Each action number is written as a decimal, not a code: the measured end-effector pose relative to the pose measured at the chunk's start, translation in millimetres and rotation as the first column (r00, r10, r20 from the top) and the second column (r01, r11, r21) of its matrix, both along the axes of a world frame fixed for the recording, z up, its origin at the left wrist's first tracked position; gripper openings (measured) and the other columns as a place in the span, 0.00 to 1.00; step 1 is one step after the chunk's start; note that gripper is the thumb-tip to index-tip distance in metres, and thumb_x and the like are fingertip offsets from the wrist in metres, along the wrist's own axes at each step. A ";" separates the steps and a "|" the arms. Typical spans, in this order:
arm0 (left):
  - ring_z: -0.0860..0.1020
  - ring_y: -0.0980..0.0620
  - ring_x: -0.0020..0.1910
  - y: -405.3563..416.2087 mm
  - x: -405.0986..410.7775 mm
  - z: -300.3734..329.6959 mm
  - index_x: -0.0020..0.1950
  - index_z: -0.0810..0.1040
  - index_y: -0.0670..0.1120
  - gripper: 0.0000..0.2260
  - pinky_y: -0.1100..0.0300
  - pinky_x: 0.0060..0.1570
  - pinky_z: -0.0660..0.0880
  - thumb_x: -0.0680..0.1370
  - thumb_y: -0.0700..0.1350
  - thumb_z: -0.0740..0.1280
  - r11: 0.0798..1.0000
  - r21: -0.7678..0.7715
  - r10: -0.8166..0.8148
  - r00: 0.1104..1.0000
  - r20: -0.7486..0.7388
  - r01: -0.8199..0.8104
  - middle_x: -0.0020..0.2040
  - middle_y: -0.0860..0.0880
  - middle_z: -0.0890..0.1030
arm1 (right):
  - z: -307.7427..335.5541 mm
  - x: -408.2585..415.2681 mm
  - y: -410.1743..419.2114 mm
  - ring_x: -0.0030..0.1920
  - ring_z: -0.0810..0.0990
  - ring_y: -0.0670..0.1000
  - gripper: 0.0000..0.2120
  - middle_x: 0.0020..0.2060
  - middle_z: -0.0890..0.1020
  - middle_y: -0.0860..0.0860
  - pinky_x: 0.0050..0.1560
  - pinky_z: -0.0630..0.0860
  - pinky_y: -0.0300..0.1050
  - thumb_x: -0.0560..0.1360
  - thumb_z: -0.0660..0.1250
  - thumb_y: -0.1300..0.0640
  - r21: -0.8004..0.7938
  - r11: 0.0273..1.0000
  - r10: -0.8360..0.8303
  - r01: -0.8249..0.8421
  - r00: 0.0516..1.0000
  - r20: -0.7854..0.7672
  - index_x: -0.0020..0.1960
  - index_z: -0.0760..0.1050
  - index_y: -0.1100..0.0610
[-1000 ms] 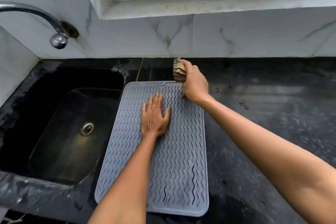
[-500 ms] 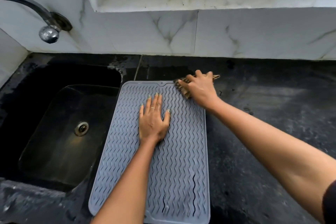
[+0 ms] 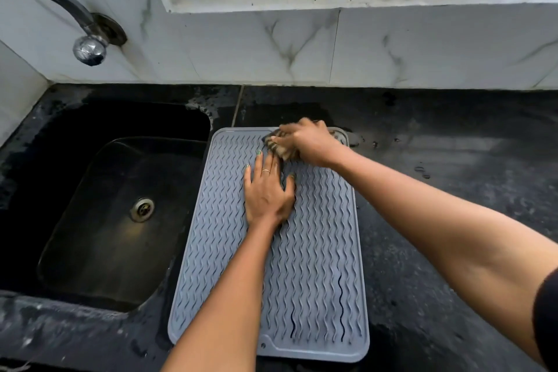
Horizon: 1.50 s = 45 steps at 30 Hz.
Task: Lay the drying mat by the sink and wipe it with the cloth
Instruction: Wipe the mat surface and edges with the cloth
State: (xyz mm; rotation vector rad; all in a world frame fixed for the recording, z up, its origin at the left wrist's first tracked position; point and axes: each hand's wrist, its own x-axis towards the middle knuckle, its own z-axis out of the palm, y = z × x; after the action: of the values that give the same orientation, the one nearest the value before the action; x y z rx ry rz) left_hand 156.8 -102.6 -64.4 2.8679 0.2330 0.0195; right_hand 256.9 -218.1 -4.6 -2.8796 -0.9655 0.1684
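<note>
**Inspector:** Right hand [image 3: 308, 142] is at the far end of the drying mat [image 3: 314, 251], fingers curled over a bunched cloth [image 3: 279, 149] and bearing it down on the ribs. Left hand [image 3: 267, 190] lies flat, fingers straight and slightly spread, palm pressing the mat just nearer than the cloth; its fingertips look to touch or all but touch the cloth.

**Clerk:** Position of the mat itself?

**Inspector:** Flat on the dark worktop [image 3: 453, 190], its left edge just beside the sink [image 3: 114, 208]. Long axis runs near to far. The laying step I judge complete.

**Clerk:** And the relation governing the next stroke?

**Inspector:** The unwiped length lies nearward from the cloth, along that long axis. The right hand holds the cloth and is the only one placed to draw it back; the left hand sits directly in that path and would, in my judgement, need to shift aside.

**Clerk:** Anything obscured?

**Inspector:** Most of the cloth is under the right hand; its size cannot be told. The forearms cover part of the mat, including some of its near edge. Motion blur softens the right hand.
</note>
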 end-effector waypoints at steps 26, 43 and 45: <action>0.60 0.47 0.76 -52.1 41.5 11.6 0.76 0.61 0.53 0.25 0.48 0.74 0.53 0.80 0.59 0.55 0.665 0.242 -0.727 0.687 -0.008 0.707 0.77 0.50 0.64 | 9.4 -28.8 -75.9 0.60 0.72 0.56 0.30 0.60 0.77 0.54 0.63 0.65 0.42 0.70 0.52 0.74 0.713 0.220 -0.804 0.666 0.538 -0.254 0.64 0.76 0.54; 0.59 0.50 0.77 -31.0 77.7 4.6 0.77 0.59 0.56 0.22 0.47 0.74 0.54 0.82 0.56 0.51 0.821 0.177 -0.555 0.832 0.016 0.543 0.77 0.53 0.62 | 9.0 -16.7 -93.6 0.61 0.71 0.53 0.29 0.59 0.77 0.52 0.57 0.64 0.34 0.69 0.51 0.74 0.698 -0.099 -0.819 0.709 0.341 -0.462 0.58 0.79 0.52; 0.55 0.49 0.78 -32.0 80.6 3.3 0.77 0.59 0.58 0.21 0.47 0.74 0.52 0.83 0.55 0.51 0.856 0.097 -0.509 0.861 -0.008 0.507 0.78 0.53 0.59 | 6.5 -21.5 -86.5 0.60 0.71 0.54 0.29 0.59 0.77 0.52 0.56 0.63 0.35 0.68 0.51 0.73 0.715 -0.013 -0.841 0.699 0.380 -0.386 0.58 0.79 0.52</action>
State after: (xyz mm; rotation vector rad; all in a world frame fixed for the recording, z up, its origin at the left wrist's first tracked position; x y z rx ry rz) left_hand 237.4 -134.6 -61.1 2.9253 -0.5515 -0.0459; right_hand 235.4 -304.6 1.9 -2.0050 0.6660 -0.5060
